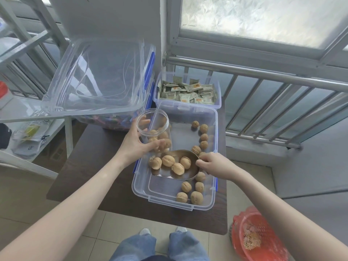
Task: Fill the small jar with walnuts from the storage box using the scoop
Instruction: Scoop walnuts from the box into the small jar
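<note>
The left hand (136, 143) is clamped around the small jar (154, 129), fingers wrapped on its clear wall. The jar is tilted, open mouth toward 11 o'clock, and sits over the storage box's 10 o'clock corner. Several walnuts are visible inside its lower half.

The right hand (213, 164) is closed on the rear end of the metal scoop (185, 166); the grip itself is partly hidden by the fingers. The scoop lies inside the storage box (169, 201), its open end pointing toward 9 o'clock, just below the jar. Four walnuts (168, 160) rest in or at its mouth.

Loose walnuts lie along the box's 3 o'clock wall and in a cluster near 5 o'clock. The box stands on a dark table (90, 162).

At 12 o'clock of the storage box, touching or just beside it, stands a second clear box of sachets (188, 92). At 10 o'clock a larger clear container holds a stack of lids (98, 76). A red mesh basket (258, 236) sits on the floor at 4 o'clock.
</note>
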Demonstrator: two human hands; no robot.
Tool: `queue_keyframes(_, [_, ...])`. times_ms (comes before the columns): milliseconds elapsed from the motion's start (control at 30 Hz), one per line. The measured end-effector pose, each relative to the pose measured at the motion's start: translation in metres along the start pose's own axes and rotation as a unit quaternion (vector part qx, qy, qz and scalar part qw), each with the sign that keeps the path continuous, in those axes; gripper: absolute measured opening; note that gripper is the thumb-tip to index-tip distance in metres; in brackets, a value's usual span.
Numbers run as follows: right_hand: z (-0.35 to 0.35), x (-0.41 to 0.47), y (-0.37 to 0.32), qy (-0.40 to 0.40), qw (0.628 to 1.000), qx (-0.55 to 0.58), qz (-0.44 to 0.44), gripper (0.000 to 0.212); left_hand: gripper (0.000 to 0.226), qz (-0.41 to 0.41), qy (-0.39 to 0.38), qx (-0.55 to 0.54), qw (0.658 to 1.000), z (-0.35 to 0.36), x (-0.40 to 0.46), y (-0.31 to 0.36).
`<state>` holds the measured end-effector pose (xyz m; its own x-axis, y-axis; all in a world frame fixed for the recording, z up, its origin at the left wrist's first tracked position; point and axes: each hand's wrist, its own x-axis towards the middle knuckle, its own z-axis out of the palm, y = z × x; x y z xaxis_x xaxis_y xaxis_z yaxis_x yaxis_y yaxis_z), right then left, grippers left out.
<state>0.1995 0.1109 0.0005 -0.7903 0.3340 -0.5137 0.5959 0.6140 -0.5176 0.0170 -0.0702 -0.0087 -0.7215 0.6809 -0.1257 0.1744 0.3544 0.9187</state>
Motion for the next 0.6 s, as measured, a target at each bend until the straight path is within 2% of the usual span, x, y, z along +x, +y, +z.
queue_keyframes(300, [-0.053, -0.013, 0.013, 0.088, 0.995, -0.009, 0.037, 0.035, 0.109, 0.011, 0.013, -0.018, 1.0, 0.0, 0.003, 0.004])
queue_keyframes(600, [-0.099, -0.017, 0.009, 0.14, 0.99, 0.02, 0.013, 0.047, 0.107, 0.015, -0.01, 0.017, 1.0, 0.007, 0.004, 0.004])
